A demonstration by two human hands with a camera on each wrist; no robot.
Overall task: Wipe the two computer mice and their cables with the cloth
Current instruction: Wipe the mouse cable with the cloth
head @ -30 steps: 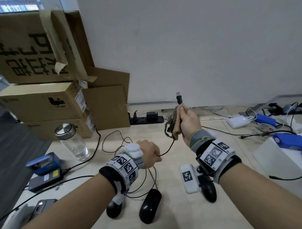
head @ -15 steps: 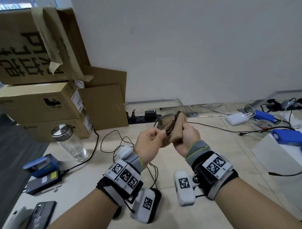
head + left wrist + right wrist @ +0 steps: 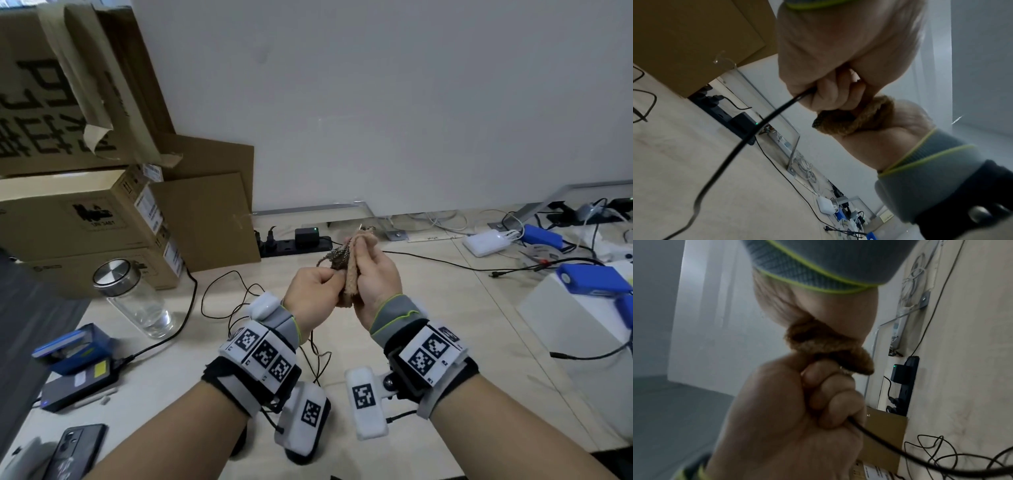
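Both hands meet above the table's middle. My right hand [image 3: 358, 263] grips a folded brown cloth [image 3: 352, 277], also seen as the cloth [image 3: 849, 121] and the cloth [image 3: 828, 345]. My left hand [image 3: 337, 279] is curled round a thin black mouse cable [image 3: 748, 139] right against the cloth; the cable [image 3: 879, 439] trails down to loose loops on the table. The plug end is hidden inside the cloth. Two black mice lie near the front edge, one mouse [image 3: 298, 459] mostly hidden under my left wrist camera, the other mouse [image 3: 238, 445] behind my left forearm.
Stacked cardboard boxes [image 3: 78, 219] and a glass jar [image 3: 133, 301] stand at the left. A black power strip [image 3: 294, 245] lies along the wall. A phone [image 3: 75, 452] and a power bank [image 3: 78, 387] sit front left. A white box [image 3: 575, 318] and chargers crowd the right.
A second ago my right hand held the cloth high near the cable's plug, with my left hand lower. The hands came together and have barely moved since.
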